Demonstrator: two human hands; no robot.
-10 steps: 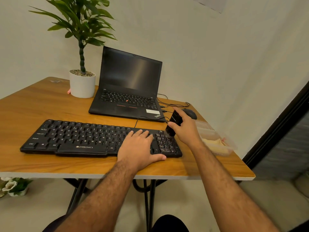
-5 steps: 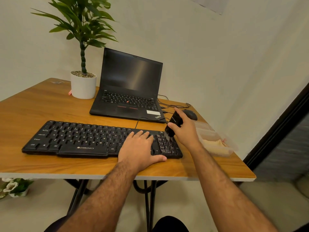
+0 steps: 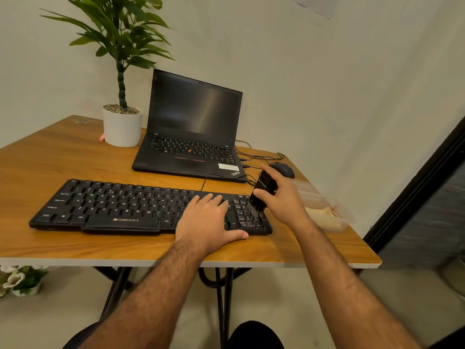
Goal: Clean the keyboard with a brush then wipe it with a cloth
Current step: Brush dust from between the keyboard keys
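Brushing step under way. Left hand [image 3: 208,220] flat, fingers spread, steadying black keyboard [image 3: 120,205] at table [image 3: 75,245] front. Right hand [image 3: 281,200] wrapped around black brush [image 3: 261,193], bristles on number pad. Next: probably sweeping leftward. Beyond, likely cloth [image 3: 324,217] in clear box.

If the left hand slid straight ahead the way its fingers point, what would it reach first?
The left hand lies flat on the keyboard, its fingers pointing away from the person. Past the keyboard's far edge, it would probably meet the thin black cable, then the laptop; depth is uncertain.
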